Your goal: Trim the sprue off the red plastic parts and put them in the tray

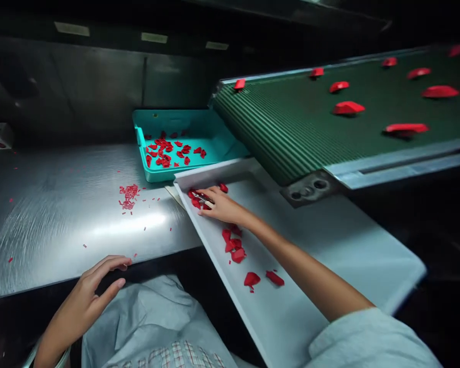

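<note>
Lying beside right fingers [216, 196]: red pieces [195, 203]

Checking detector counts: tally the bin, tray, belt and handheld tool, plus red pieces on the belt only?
Teal bin: 1
White tray: 1
Green belt: 1
Metal tool in the right hand: 1
Red pieces visible on the belt: 9
Total: 13

A metal bench [61, 204] bears a teal bin [161, 175] and small red scraps [129, 194].
</note>
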A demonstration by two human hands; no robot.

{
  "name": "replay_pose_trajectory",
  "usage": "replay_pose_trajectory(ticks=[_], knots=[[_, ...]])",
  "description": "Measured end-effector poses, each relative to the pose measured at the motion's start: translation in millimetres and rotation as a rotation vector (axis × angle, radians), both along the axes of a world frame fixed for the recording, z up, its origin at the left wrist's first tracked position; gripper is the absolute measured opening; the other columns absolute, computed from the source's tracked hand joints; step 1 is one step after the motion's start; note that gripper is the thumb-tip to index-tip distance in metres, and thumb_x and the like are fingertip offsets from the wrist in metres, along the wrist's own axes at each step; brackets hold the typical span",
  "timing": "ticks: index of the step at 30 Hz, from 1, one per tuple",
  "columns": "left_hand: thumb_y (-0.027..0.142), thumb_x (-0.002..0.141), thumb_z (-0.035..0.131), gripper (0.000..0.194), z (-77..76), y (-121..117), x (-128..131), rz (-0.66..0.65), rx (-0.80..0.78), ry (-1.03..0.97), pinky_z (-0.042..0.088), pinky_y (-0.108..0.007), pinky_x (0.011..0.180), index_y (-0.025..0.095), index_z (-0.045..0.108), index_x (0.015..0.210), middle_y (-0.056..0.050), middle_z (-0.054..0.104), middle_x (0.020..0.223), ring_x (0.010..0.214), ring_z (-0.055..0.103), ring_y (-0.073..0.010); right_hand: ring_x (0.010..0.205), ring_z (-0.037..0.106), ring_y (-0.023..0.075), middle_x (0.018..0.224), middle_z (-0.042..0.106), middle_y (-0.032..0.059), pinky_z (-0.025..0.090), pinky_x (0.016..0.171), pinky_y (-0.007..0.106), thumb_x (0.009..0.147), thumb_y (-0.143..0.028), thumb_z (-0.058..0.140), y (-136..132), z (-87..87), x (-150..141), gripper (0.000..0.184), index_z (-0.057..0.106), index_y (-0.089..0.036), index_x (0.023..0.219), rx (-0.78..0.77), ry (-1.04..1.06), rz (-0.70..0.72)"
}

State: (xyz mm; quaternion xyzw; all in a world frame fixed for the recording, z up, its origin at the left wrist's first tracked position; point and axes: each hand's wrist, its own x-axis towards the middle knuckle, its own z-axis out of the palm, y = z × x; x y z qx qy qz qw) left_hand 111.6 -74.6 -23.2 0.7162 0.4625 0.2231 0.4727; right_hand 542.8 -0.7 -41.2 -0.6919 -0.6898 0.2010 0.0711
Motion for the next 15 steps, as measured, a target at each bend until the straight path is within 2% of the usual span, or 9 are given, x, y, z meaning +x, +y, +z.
replay_pose_trajectory(ticks=[3,5,7,9,11,13,15], knots=[[0.047,0.103,0.058,0.03,25.9,8.9,27.7,-0.118,0.246,0.012,0.064,-0.035,0.09,0.029,0.074,0.121,-0.007,0.08,0.119,0.109,0.077,-0.0254,0.13,0.062,0.0323,0.145,0.062,0.0156,0.049,0.113,0.052,0.087,-0.043,0.081,-2.2,28.2,-3.7,0.07,0.058,-0.02,0.15,-0.013,0.06,0.004],[0.041,0.108,0.052,0.031,41.1,17.5,67.1,-0.217,0.512,0.008,0.06,-0.039,0.099,0.024,0.068,0.128,-0.01,0.078,0.124,0.115,0.074,-0.0248,0.127,0.065,0.0355,0.138,0.069,0.0126,0.052,0.11,0.048,0.084,-0.047,0.08,-8.7,54.0,2.8,0.063,0.069,-0.023,0.141,-0.026,0.094,-0.032],[0.041,0.11,0.05,0.034,44.9,23.1,117.2,-0.425,0.773,-0.003,0.055,-0.044,0.104,0.02,0.066,0.131,-0.012,0.075,0.131,0.123,0.07,-0.0262,0.121,0.068,0.0377,0.13,0.075,0.0096,0.055,0.105,0.046,0.08,-0.05,0.079,-25.2,80.9,14.6,0.054,0.077,-0.024,0.127,-0.033,0.116,-0.083],[0.045,0.11,0.048,0.035,35.2,25.5,165.1,-0.646,0.947,0.024,0.05,-0.049,0.107,0.02,0.069,0.124,-0.01,0.076,0.132,0.126,0.068,-0.0288,0.112,0.072,0.0371,0.12,0.079,0.0093,0.057,0.097,0.043,0.073,-0.049,0.082,-54.9,103.2,25.9,0.051,0.08,-0.023,0.118,-0.022,0.121,-0.149],[0.044,0.11,0.047,0.037,17.3,27.7,200.4,-0.801,1.022,0.108,0.05,-0.046,0.1,0.019,0.074,0.106,-0.006,0.083,0.106,0.106,0.073,-0.0266,0.092,0.076,0.0337,0.101,0.082,0.0077,0.059,0.082,0.04,0.068,-0.052,0.084,-96.2,116.7,31.0,0.045,0.083,-0.024,0.103,-0.009,0.118,-0.22],[0.039,0.108,0.047,0.039,-1.0,32.6,220.2,-0.859,1.038,0.186,0.049,-0.041,0.089,0.018,0.075,0.091,-0.004,0.08,0.081,0.082,0.071,-0.0228,0.073,0.073,0.0285,0.083,0.08,0.0042,0.058,0.07,0.038,0.068,-0.053,0.08,-142.2,119.7,28.2,0.036,0.082,-0.026,0.093,0.033,0.122,-0.297],[0.034,0.104,0.048,0.035,-13.7,41.2,227.5,-0.852,1.036,0.208,0.047,-0.038,0.082,0.018,0.074,0.087,-0.004,0.076,0.071,0.071,0.066,-0.0208,0.068,0.072,0.0266,0.081,0.079,0.0047,0.057,0.065,0.037,0.075,-0.057,0.071,-183.1,112.6,20.2,0.036,0.08,-0.026,0.09,0.138,0.134,-0.397]])
